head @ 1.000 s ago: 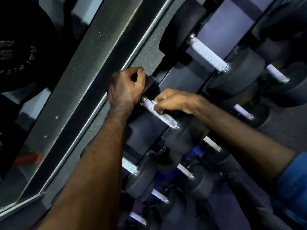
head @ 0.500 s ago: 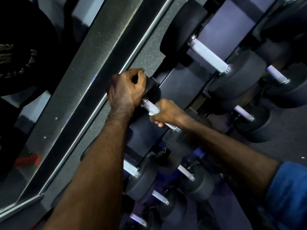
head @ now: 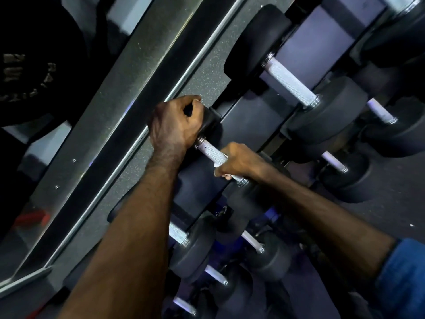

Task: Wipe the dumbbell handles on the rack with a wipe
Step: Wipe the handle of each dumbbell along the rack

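The left hand [head: 176,124] grips the far black head [head: 210,125] of a dumbbell that lies on the rack [head: 250,122], its fingers [head: 190,100] curled over the top edge of that head and the thumb side down by the collar. The right hand [head: 236,161] is wrapped round the knurled silver handle [head: 211,153] of the same dumbbell, toward its near end, with its fingers closed under the bar. A small edge of pale wipe [head: 218,164] shows at the left side of that fist and again under the fingertips (most of it is hidden inside the grip, so its full shape cannot be told). The bare part of the handle runs between the two hands, from the collar by the left hand down to the right fist. The near head of this dumbbell sits in shadow just below the right wrist.

A larger dumbbell [head: 292,82] rests on the rack up and to the right, its handle uncovered, and smaller dumbbells [head: 184,240] lie on lower tiers toward the bottom of the view. A blue sleeve [head: 404,275] covers the right upper arm. To the left of the rack stands a mirror [head: 119,107] with a bright metal frame, and a dark weight plate [head: 25,81] with pale lettering shows at the far left.
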`<state>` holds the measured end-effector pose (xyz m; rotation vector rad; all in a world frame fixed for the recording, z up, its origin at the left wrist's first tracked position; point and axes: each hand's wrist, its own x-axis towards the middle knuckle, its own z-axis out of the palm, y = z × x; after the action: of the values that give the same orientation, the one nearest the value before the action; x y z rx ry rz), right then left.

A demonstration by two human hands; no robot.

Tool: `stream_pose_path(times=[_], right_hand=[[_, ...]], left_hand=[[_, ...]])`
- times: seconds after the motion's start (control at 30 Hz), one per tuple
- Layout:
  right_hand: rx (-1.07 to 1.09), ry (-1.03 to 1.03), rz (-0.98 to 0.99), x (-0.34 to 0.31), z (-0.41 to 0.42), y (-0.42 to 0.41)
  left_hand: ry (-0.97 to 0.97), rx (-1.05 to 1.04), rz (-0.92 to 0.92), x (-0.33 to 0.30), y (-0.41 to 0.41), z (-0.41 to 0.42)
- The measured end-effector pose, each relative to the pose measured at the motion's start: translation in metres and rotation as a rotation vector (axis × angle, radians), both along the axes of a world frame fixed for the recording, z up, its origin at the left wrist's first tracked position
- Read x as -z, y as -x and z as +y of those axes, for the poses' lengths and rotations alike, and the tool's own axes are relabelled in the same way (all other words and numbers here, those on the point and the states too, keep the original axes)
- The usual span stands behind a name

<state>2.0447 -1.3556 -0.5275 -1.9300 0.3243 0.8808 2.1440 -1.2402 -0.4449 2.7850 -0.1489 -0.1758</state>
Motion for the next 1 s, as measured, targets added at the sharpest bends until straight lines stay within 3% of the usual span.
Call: stream_pose_path(times=[0.17, 0.37, 0.47, 0.57, 0.67, 0.8, 1.0], right_hand=[[0.137, -0.002, -0.146, -0.012, 0.019, -0.031], [-0.145, 0.119, -0.149, -0.011, -0.017, 0.014], [-0.152, 0.059, -0.211, -0.023, -0.022, -0.004], [-0.085, -0.005, -0.291, -0.03, -0.021, -0.018], [-0.067, 0.082, -0.332, -0.024, -0.025, 0.009], [0.111, 0.098, -0.283, -0.022, -0.023, 0.04], [0.243, 0.16, -0.461, -0.026, 0.016, 0.011]], left_hand=[[0.006, 0.0, 0.004, 0.001, 0.0, -0.001], [-0.001, -0.02, 0.009, 0.0, -0.001, -0.001], [-0.007, -0.013, 0.006, -0.001, 0.0, -0.001], [0.002, -0.007, 0.003, -0.001, -0.001, -0.001], [0.0, -0.027, 0.017, -0.002, 0.001, -0.002], [-0.004, -0.036, -0.003, -0.003, 0.001, -0.003], [0.001, -0.023, 0.012, -0.004, 0.001, 0.0]])
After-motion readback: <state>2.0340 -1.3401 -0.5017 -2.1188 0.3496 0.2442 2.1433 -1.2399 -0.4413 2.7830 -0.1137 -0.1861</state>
